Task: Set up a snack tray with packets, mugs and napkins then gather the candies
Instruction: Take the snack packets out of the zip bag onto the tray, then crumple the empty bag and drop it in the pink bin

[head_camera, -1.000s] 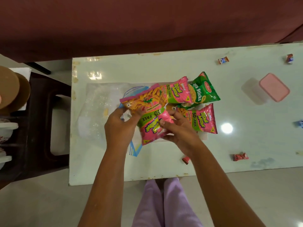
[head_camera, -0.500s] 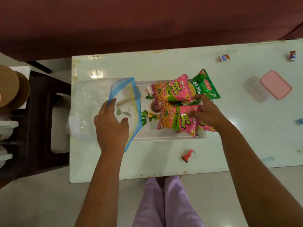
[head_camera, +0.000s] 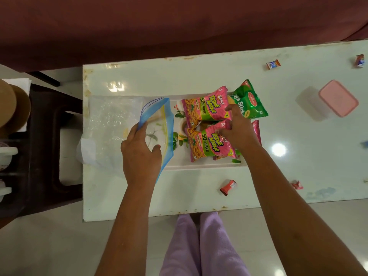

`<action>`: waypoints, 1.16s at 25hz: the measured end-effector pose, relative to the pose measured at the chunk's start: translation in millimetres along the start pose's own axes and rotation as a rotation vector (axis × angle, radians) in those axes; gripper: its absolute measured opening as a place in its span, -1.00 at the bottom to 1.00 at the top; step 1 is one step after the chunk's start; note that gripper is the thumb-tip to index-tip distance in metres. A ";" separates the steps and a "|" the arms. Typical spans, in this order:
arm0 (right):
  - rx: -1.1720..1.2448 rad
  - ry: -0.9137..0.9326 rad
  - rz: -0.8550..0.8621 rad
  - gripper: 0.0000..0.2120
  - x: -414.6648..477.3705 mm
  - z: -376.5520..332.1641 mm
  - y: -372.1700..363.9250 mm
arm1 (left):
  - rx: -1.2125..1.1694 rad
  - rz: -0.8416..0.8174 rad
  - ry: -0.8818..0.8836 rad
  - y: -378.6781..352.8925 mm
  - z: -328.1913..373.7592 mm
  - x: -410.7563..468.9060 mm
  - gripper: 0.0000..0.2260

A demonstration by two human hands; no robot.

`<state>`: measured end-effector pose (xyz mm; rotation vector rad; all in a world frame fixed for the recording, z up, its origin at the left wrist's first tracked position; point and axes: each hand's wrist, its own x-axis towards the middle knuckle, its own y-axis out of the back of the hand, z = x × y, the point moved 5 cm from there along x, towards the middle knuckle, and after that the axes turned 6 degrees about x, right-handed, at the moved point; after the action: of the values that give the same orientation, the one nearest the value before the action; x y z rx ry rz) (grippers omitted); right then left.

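Note:
A white tray (head_camera: 199,166) with a leaf print lies on the pale table. On it lie two pink snack packets (head_camera: 205,108), (head_camera: 207,144) and a green packet (head_camera: 251,102); a third pink packet (head_camera: 256,130) peeks out under my right arm. My right hand (head_camera: 237,128) pinches the top edge of the nearer pink packet. My left hand (head_camera: 141,152) holds the blue-rimmed mouth of a clear zip bag (head_camera: 111,124) that overlaps the tray's left end. Wrapped candies lie scattered: a red one (head_camera: 228,187), another red one (head_camera: 297,184), and two at the far edge (head_camera: 273,64), (head_camera: 359,60).
A clear box with a pink lid (head_camera: 338,98) stands at the right. A dark stool (head_camera: 53,140) sits left of the table, with brown round things (head_camera: 12,106) and white dishes (head_camera: 6,156) beyond it. A maroon sofa (head_camera: 159,26) runs behind. My legs are at the near edge.
The packets went from both hands onto the tray. My left hand took hold of the zip bag's mouth and drew it left; my right hand stayed on the nearer pink packet.

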<state>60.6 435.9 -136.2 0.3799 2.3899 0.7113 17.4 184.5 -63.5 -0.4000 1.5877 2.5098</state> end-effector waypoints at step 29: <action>-0.064 0.718 -0.049 -0.87 -133.8 -264.5 123.6 | -0.067 -0.174 -0.385 232.9 -9.7 -37.9 -0.30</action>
<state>9.9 374.9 175.0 0.0276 3.0126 1.0275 -6.0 76.0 145.1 -0.0510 1.2686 2.3356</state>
